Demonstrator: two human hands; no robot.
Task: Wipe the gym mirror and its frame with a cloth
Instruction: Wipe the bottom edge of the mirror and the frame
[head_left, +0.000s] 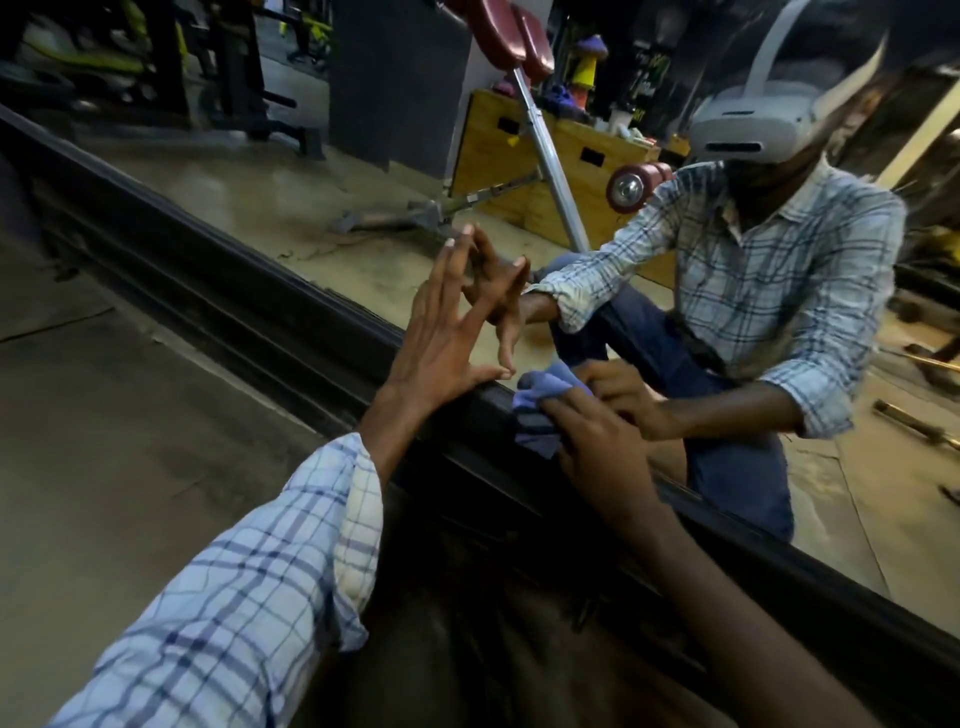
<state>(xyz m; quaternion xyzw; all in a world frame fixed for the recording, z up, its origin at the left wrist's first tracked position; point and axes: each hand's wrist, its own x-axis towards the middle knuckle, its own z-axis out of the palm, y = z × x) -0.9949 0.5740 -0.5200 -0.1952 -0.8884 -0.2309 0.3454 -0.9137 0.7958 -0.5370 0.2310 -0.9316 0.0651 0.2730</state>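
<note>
The gym mirror (322, 208) fills the upper right, its black bottom frame (249, 291) running diagonally from upper left to lower right. My left hand (447, 332) is flat against the glass, fingers straight and spread, thumb down at the frame's edge. My right hand (597, 441) grips a bunched blue-purple cloth (537, 415) and presses it onto the frame where it meets the glass. The cloth's upper part is doubled by its reflection. Both hands and a person in a plaid shirt and headset show reflected in the mirror.
Grey concrete floor (104, 441) lies left of the frame. In the reflection stand a weight bench (540, 140), a wooden plyo box (519, 150) and dark gym machines (218, 67). Bars lie on the reflected floor at the far right.
</note>
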